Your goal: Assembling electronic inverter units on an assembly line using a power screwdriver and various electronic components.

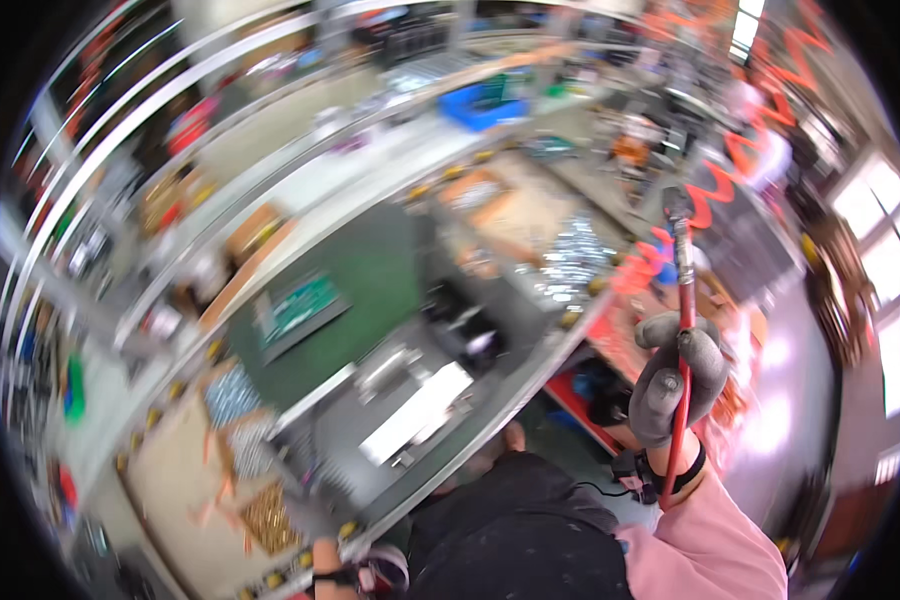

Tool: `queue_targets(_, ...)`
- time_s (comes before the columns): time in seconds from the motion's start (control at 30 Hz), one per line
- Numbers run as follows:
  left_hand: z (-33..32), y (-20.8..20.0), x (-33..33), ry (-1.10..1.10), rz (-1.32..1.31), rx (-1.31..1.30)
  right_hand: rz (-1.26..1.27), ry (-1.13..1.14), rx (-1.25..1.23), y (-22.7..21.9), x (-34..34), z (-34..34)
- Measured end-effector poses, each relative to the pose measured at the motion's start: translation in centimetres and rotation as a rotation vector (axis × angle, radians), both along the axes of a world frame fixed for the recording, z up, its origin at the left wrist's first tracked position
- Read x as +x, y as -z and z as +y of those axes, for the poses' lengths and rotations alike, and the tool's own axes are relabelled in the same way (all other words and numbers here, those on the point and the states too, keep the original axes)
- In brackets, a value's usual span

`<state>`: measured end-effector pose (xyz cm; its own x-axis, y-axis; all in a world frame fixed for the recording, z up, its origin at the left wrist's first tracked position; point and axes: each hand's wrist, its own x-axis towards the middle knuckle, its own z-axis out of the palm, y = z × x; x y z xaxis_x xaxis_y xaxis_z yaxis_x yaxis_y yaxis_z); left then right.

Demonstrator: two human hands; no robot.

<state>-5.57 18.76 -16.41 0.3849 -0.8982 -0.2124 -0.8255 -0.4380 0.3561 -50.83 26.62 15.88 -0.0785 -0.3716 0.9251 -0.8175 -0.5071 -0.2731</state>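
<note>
My right hand (678, 378), in a grey glove, is raised at the right, its fingers wrapped round a long thin red rod or hose (686, 300) with a dark metal end at the top. I cannot make out its exact kind. My left hand (322, 508), also gloved in grey, is low over the bench's front edge, beside a heap of brass-coloured small parts (270, 518); motion smears its fingers. Between the hands, a bright flat metal piece (415, 412) lies on a dark fixture. Behind it, a green circuit board (305, 305) sits on the green mat (375, 265).
Silvery small parts lie in piles on the left tray (160, 500) and the right tray (575, 250). A blue bin (480, 107) stands on the back shelf. An orange coiled hose (710, 205) hangs behind my right hand. A red cart or shelf (580, 405) is under the bench.
</note>
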Motion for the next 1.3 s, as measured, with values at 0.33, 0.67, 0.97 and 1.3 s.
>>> queue_targets(0.33,-1.8,-2.2,-6.9,0.256,-0.321,-0.039,0.432,1.086,0.550,1.9,-34.5,14.3)
queue_targets(0.67,-0.8,-8.7,-21.3,0.474,-0.590,0.061,-0.074,1.081,0.611,10.0,-66.3,11.2)
queue_targets(0.97,0.8,-11.8,-23.7,0.499,-0.705,0.154,-0.217,1.059,0.506,15.5,-74.2,6.3)
queue_targets(1.3,3.5,-11.7,-21.0,0.481,-0.725,0.204,-0.334,1.094,0.495,16.0,-76.5,4.4)
